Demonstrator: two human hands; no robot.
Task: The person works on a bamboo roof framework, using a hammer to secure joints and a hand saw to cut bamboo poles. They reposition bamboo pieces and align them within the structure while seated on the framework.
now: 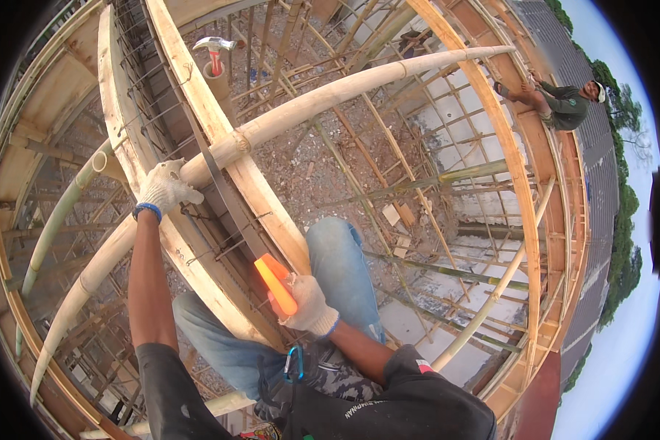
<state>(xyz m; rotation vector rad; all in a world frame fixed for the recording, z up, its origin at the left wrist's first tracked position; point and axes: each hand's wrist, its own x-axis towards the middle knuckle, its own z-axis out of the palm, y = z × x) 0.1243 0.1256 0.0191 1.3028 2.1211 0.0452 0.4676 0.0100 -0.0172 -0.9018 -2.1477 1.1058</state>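
My right hand [308, 304], in a knitted glove, grips the orange handle of a handsaw [276, 282]. The saw's long dark blade [231, 209] runs up and away, crossing a thick pale bamboo pole [323, 95]. My left hand [169, 187], gloved too, is wrapped over this pole just left of the blade, its thumb toward the blade. Under the pole run two timber boards, a left one [121, 110] and a right one [191, 81], with steel reinforcing bars [150, 95] between them. Whether the teeth have cut into the bamboo cannot be made out.
A claw hammer [214, 55] stands head up in the top of a bamboo post [218, 84]. Below lies rubble ground [301, 176] crossed by bamboo props. A curved timber edge [517, 183] bounds the right, where another person [561, 103] sits. A green bamboo pole [59, 213] is at left.
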